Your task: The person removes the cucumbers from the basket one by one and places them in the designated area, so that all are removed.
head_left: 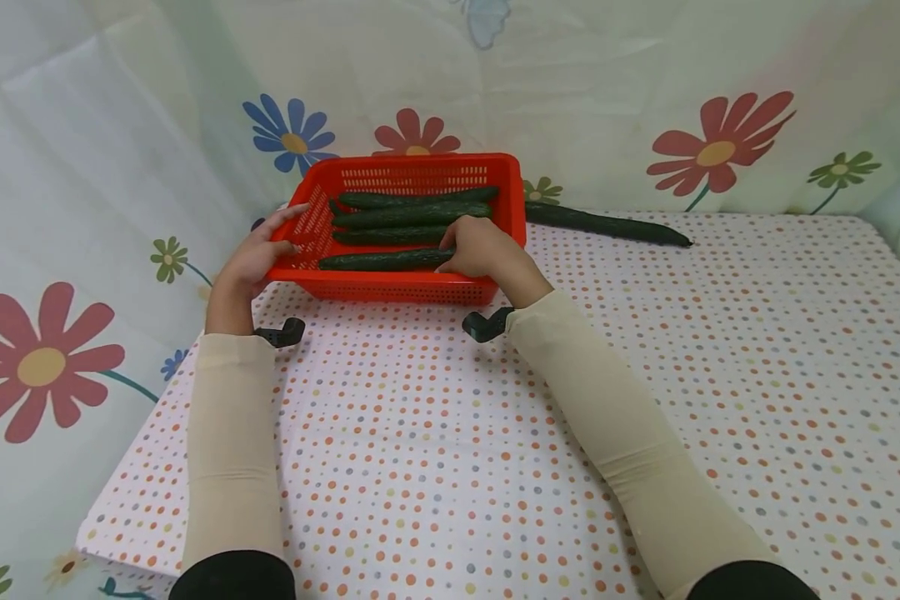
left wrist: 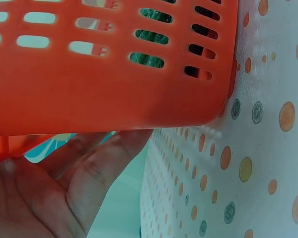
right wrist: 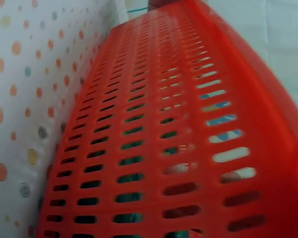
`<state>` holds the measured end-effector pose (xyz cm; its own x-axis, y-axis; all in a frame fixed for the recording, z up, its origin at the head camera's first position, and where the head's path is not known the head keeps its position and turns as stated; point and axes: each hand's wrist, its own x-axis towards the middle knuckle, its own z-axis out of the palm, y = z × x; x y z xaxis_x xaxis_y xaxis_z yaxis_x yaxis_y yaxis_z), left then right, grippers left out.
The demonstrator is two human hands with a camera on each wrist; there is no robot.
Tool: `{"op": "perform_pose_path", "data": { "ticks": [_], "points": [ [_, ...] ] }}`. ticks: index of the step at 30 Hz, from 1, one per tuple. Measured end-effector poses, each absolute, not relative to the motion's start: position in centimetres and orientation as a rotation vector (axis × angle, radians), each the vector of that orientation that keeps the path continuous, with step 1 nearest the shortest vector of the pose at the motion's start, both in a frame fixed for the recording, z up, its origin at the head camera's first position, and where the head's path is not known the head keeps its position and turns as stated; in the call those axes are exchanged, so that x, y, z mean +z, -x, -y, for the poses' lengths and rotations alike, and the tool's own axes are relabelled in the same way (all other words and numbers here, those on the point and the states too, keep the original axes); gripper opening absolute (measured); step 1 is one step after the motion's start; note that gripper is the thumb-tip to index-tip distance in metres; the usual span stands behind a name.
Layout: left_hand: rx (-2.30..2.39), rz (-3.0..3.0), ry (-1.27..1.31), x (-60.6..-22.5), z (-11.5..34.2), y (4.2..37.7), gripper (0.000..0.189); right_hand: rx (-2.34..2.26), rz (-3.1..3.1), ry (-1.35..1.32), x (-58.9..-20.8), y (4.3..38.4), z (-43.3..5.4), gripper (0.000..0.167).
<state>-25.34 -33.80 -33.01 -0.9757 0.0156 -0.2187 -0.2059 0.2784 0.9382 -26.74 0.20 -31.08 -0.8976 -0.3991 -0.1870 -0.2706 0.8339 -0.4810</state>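
Right hand (head_left: pixel 483 249) is pinching the front cucumber (head_left: pixel 386 260) near its right end, thumb on the near side, fingers bending over the far side. That cucumber is lying along the near wall inside the red basket (head_left: pixel 390 292), which is sitting on the dotted surface (head_left: pixel 420 450). Left hand (head_left: pixel 255 254) is gripping the basket's left rim, thumb and index finger spreading apart over the edge. Three more cucumbers (head_left: pixel 412 218) are lying behind; another cucumber (head_left: pixel 607 224) is resting outside, sticking out past the basket's right.

Handling guess: cucumber is looking firm, fairly light, bumpy, maybe slick if wet. Could snap if bent; holding mid-length should be balancing it better than the end. Basket is looking like thin plastic, probably flexing a bit (rim is likely the stiff part).

Hidden: right fingertips, the pinched end, the outside cucumber's left end. Right wrist view is showing slotted wall mostly, so can't tell squeeze. Small green tip (head_left: pixel 335 207) at basket's left: can't assign it.
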Motion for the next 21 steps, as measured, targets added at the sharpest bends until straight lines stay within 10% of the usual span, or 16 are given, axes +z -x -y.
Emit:
{"op": "perform_pose_path", "data": {
  "ticks": [21],
  "points": [
    [1.824,-2.312,0.199,-33.0,33.5,25.0,0.064,-0.538,-2.521,0.525,-31.2,28.0,0.0,0.036]
  ]
}}
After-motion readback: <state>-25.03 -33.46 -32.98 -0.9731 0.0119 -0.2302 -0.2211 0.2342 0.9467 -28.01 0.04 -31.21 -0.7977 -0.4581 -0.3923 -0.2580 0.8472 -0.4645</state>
